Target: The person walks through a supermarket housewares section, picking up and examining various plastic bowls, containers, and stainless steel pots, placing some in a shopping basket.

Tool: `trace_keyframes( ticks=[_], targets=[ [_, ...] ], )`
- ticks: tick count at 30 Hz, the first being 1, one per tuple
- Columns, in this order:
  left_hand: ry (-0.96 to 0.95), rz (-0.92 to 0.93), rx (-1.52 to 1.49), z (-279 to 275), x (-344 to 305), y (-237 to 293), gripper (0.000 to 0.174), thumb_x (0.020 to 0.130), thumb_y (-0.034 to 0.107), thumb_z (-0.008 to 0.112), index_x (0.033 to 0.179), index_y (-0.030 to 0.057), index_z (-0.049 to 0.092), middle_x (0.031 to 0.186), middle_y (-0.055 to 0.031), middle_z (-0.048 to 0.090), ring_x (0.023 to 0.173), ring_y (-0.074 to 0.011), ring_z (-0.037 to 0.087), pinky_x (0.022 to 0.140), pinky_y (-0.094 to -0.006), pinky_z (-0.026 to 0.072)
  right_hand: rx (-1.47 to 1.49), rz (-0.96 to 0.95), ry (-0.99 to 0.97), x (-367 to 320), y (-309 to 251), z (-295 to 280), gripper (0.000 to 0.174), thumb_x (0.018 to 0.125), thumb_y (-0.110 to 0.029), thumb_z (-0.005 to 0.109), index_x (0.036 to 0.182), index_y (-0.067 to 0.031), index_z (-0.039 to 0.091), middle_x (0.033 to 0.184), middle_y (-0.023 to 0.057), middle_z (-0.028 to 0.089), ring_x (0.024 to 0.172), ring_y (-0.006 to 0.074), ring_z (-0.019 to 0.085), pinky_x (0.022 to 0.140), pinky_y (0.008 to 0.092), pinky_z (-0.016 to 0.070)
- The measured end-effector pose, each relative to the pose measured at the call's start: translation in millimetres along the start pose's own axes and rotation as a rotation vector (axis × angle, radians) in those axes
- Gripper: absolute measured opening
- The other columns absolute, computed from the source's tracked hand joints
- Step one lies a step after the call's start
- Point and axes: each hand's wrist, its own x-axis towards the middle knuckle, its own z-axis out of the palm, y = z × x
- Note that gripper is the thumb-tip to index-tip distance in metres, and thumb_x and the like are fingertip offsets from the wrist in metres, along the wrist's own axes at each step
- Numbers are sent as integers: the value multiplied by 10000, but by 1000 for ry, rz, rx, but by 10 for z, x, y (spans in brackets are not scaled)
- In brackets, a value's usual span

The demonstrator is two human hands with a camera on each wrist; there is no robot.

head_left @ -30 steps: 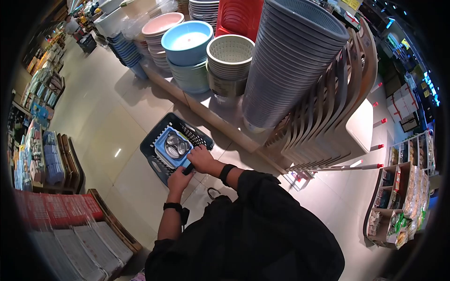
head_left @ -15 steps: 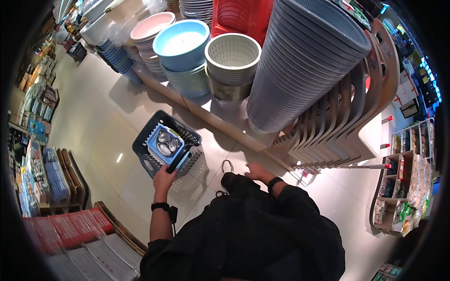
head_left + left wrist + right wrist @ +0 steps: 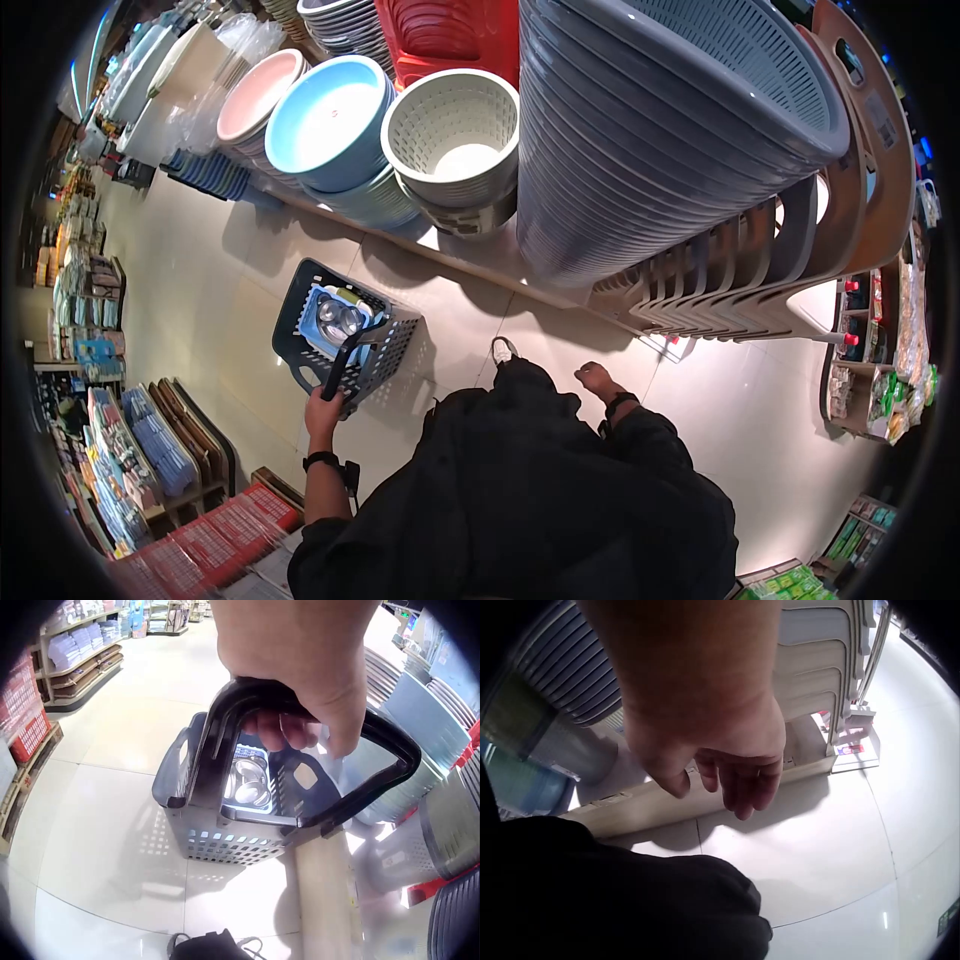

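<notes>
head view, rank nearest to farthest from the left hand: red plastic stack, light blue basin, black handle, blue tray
1. Black handle: gripped in the left hand.
2. Blue tray: inside the basket.
3. Light blue basin: ahead, beyond the basket.
4. Red plastic stack: farther back, at the picture's top edge.

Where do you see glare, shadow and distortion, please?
Head view: fisheye curving, black edges, glare whitening the blue basin; left wrist view: speckled shadow beside the basket on the floor; right wrist view: dark corners, bright streak on the floor.
</notes>
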Motion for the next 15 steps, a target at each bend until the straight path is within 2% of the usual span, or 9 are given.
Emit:
trace_keyframes(
  ticks=[1,3,6,8,10,11,13,14,15],
  targets=[
    [13,-4,-26,-4,90,-75,426,746,435,688,923,51,645,810,-155,678,796,-329,661,697,-413,493,5,1,5,29,-60,50,443,781,-368,555,965,17,675,1066,218,642,1046,366,593,914,406,464],
    [9,4,-34,-55,217,-199,415,748,424,687,911,45,647,796,-155,676,786,-327,661,690,-410,493,163,-19,103,93,-160,204,398,794,-335,637,989,12,652,852,147,666,701,223,650,703,345,522],
    [-5,5,-53,-120,315,-228,395,753,406,682,888,36,648,765,-153,669,756,-322,659,673,-408,490,175,-39,104,177,-229,317,401,801,-330,637,1018,8,641,807,141,661,687,210,643,669,344,522],
    [-14,5,-61,-166,395,-209,387,756,399,679,876,33,647,749,-153,665,737,-321,656,664,-408,487,187,26,79,195,-338,268,414,805,-339,636,1042,0,629,749,132,654,656,216,638,618,348,517],
    [-8,36,-90,-200,600,-216,373,755,385,685,858,29,643,724,-148,660,706,-315,651,647,-408,481,189,127,-30,192,-517,196,596,800,-381,651,1258,-23,521,1024,197,633,852,268,654,642,387,551],
    [-13,46,-92,-214,691,-227,373,755,385,685,858,29,643,724,-148,660,706,-315,651,647,-408,481,192,132,-21,162,-604,188,596,800,-381,651,1258,-23,521,1024,197,633,852,268,654,642,387,551],
    [-21,65,-145,-237,796,-209,369,754,380,699,844,27,640,724,-144,658,696,-310,646,642,-407,475,339,343,135,-245,-1158,-11,900,767,-502,650,1452,-65,265,1458,239,295,1152,418,517,888,473,518],
    [-27,75,-145,-242,837,-191,369,754,380,699,844,27,640,724,-144,658,696,-310,646,642,-407,475,345,348,144,-208,-1184,25,900,767,-502,650,1452,-65,265,1458,239,295,1152,418,517,888,473,518],
    [-36,80,-137,-247,868,-176,373,753,384,704,849,29,644,727,-143,658,703,-309,647,647,-402,475,417,410,87,-158,-1207,75,1004,757,-538,658,1474,-96,112,1491,232,174,1210,435,450,859,500,532]
  ],
)
